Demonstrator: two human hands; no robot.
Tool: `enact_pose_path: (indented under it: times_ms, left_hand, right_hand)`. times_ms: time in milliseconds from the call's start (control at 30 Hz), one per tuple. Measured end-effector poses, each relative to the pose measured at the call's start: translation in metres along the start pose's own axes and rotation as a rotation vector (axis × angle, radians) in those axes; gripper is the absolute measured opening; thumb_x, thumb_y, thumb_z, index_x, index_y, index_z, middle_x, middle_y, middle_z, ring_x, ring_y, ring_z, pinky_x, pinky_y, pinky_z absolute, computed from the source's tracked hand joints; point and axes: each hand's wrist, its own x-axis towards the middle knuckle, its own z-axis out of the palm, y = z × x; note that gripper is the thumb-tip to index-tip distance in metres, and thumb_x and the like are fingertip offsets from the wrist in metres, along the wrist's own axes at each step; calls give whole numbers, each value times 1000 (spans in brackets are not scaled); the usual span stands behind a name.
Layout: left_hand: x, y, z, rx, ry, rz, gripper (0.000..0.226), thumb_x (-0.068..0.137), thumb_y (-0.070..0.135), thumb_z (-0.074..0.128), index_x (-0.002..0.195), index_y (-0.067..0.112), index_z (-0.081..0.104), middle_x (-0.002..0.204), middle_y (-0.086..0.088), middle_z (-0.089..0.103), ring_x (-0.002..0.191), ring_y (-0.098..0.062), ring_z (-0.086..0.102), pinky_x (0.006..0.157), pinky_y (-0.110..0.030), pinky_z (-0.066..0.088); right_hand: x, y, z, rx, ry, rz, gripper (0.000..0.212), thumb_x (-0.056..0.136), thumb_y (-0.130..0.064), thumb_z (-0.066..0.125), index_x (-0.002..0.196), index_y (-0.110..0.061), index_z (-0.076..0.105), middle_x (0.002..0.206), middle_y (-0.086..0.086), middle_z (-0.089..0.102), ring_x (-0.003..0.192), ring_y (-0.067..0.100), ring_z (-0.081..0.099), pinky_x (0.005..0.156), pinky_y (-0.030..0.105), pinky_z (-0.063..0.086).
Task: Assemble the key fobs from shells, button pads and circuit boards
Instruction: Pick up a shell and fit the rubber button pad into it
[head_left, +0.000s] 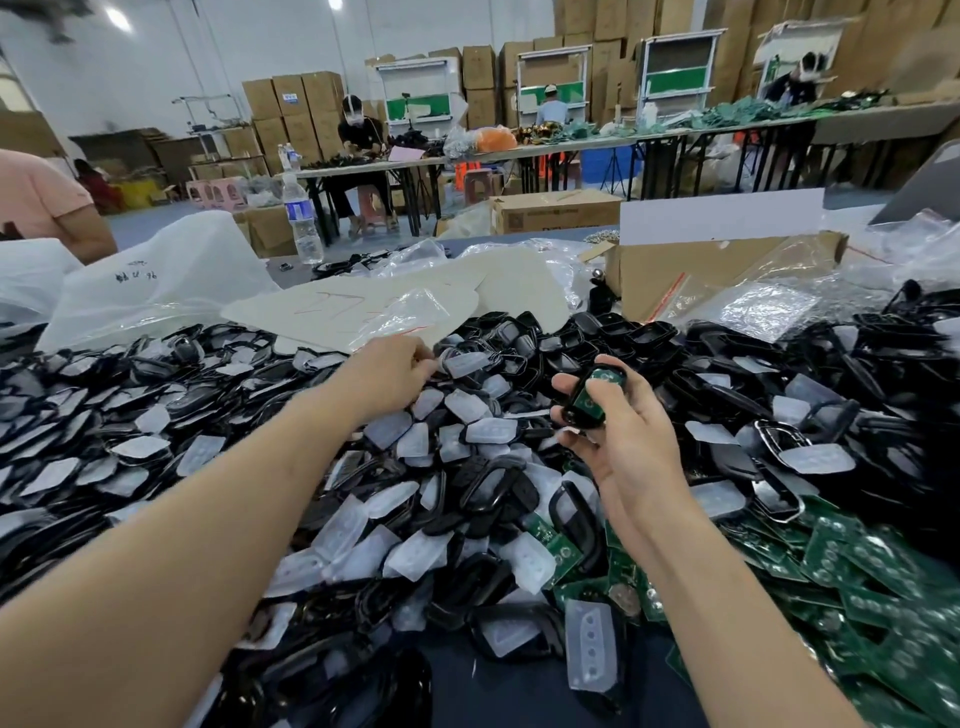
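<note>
Warehouse hall: cardboard boxes are stacked along the far wall and other workers sit at long tables. We record our own work table as buried under loose parts: black shells, milky button pads and, to the right, green circuit boards.

We find the right hand with thumb and fingers curled round a part-built fob, a black shell with a green board seated in it, held above the heap. The left hand is stretched out onto the pile with its fingertips bent down at one translucent pad. We cannot tell whether that pad is pinched.

Handling, in our judgement:
- All three parts are light.
- The shells are glossy, rounded, rigid plastic and likely slippery, so they are best held by the side walls.
- The pads look soft and rubbery with moulded dimples. They will flex, so pinch one by its edge.
- The boards are thin, flat and stiff. Take them by the edges, clear of the contacts.
</note>
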Motion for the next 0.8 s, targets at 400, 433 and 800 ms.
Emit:
enact_pose_path:
  times_ms: [400,433,800]
  left_hand:
    - [-72,-75,-41,7,-245,-49,19,103,30,54,107,22,70,76,10,69,57,-1,57,61,-16,46]
    - [-75,-79,-43,0,-255,-57,19,103,30,53,107,21,70,77,8,71,55,-2,58,63,-18,47]
    - [-83,-78,-37,-83,-168,-52,23,103,28,52,111,16,70,80,6,69,59,1,58,68,-23,50]
  right_hand:
    - [-36,15,45,-210,-222,-100,17,106,-21,51,122,-25,57,98,1,78,75,15,71,62,22,54]
    - [-38,17,48,-216,-224,-101,17,106,-20,51,122,-26,57,97,2,78,73,14,70,62,22,54]
    - [-33,36,86,-192,-144,-21,18,107,-11,47,110,-27,54,87,-4,79,62,13,67,53,24,52]
